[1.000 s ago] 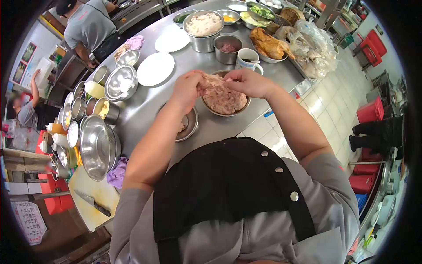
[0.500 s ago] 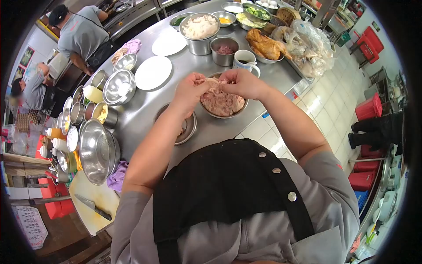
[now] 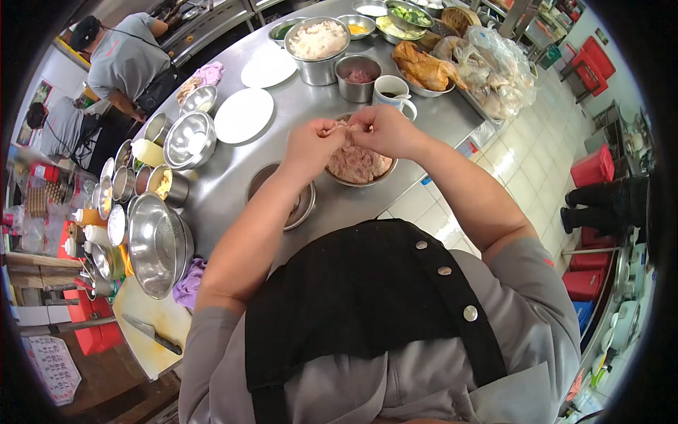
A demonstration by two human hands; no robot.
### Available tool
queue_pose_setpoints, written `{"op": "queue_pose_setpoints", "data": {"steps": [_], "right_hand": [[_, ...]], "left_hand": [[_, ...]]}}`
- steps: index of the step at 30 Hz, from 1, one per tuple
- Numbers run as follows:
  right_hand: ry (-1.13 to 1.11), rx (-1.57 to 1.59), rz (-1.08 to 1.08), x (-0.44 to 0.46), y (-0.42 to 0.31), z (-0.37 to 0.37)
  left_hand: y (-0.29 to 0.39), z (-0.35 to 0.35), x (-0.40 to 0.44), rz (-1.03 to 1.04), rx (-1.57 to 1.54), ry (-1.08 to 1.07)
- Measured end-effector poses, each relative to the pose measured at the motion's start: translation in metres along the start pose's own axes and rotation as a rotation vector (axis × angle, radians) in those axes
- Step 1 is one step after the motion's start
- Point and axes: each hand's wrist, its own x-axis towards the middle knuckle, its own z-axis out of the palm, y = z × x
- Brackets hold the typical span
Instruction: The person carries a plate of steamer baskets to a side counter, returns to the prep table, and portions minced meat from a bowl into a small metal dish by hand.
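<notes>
A metal bowl of raw pale pink meat sits near the front edge of the steel table. Over its back part, my left hand pinches a piece of the meat with bent fingers. My right hand grips the meat just beside it, fingertips close to the left ones. Partly behind my left forearm lies a second metal bowl with a little something in it. Just behind my right hand is a white mug with dark contents.
White plates, a pot of pale food, a smaller pot of red meat and a roasted bird stand behind. At left are steel bowls and a knife on a board. Two people are at the upper left.
My hands have drawn closer together over the bowl, and less meat is lifted between them. The view has shifted slightly. The person at the far left has turned and lowered an arm.
</notes>
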Motion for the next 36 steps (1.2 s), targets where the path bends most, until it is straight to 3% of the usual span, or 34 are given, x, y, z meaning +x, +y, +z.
{"op": "queue_pose_setpoints", "data": {"steps": [5,11,14,17,20,23,29,35,36], "right_hand": [[0.094,-0.031,-0.033,0.004,-0.004,-0.002],[-0.128,0.243,0.092,0.010,0.008,-0.010],[-0.227,0.214,0.173,0.009,0.016,-0.013],[-0.172,0.290,0.048,0.004,0.012,-0.006],[-0.154,0.220,0.026,0.005,0.009,0.004],[-0.195,0.371,0.077,0.009,0.012,0.010],[-0.198,0.081,0.135,0.007,-0.007,-0.007],[-0.154,-0.159,-0.063,0.007,-0.006,0.000],[-0.146,-0.239,-0.102,0.008,-0.008,0.000]], "left_hand": [[0.019,0.003,0.002,0.168,0.204,0.097],[0.026,-0.005,0.005,0.116,0.261,0.110],[0.024,-0.011,0.009,0.014,0.056,0.110],[0.030,-0.019,0.010,-0.079,-0.153,0.052],[0.033,-0.020,0.009,-0.109,-0.298,0.032],[0.037,-0.023,0.007,-0.092,-0.371,0.065],[0.020,-0.030,0.004,-0.161,-0.629,0.053],[-0.015,-0.037,0.017,-0.195,-0.791,-0.118],[-0.011,-0.037,0.015,-0.219,-0.702,-0.125]]}}
